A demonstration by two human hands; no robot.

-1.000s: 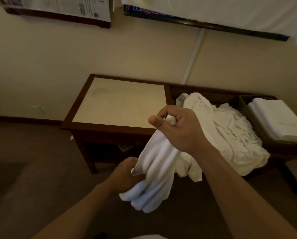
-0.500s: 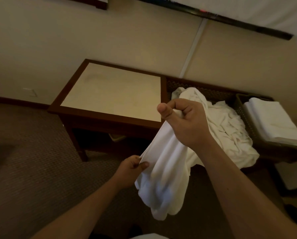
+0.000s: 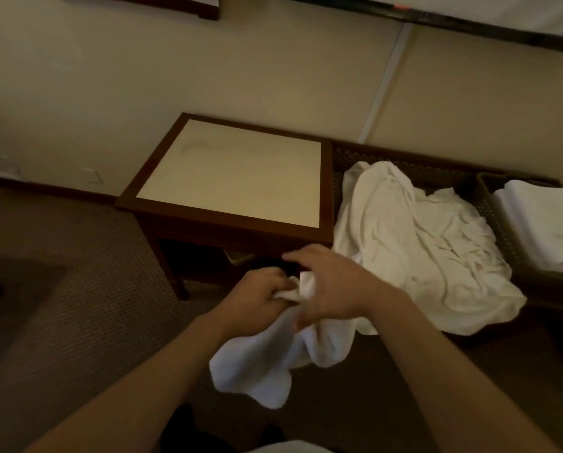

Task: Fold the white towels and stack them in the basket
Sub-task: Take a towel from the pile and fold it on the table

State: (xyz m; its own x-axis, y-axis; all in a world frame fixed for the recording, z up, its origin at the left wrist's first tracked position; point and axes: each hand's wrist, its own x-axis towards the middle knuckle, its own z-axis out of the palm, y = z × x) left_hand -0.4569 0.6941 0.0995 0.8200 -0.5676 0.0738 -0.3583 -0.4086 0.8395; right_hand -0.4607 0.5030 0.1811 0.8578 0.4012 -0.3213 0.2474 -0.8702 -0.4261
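A white towel (image 3: 257, 364) hangs in front of me below both hands, bunched and drooping toward the floor. My left hand (image 3: 260, 299) grips its upper edge in a fist. My right hand (image 3: 335, 289) is right beside it, over the same edge, fingers reaching left. Motion blur hides whether it still holds the cloth. To the right, a crumpled pile of white towels (image 3: 414, 243) spills over a dark wicker surface (image 3: 404, 158). At the far right, a dark wicker basket (image 3: 489, 204) holds a stack of folded white towels (image 3: 541, 223).
A wooden side table (image 3: 234, 171) with a pale inset top stands straight ahead against the beige wall. Its dark front rail is just beyond my hands. Patterned carpet (image 3: 77, 289) covers the floor to the left and below.
My right hand has dropped from chest height and come down next to my left hand. The towel, stretched between them before, now hangs bunched below both. The view has shifted closer to the table.
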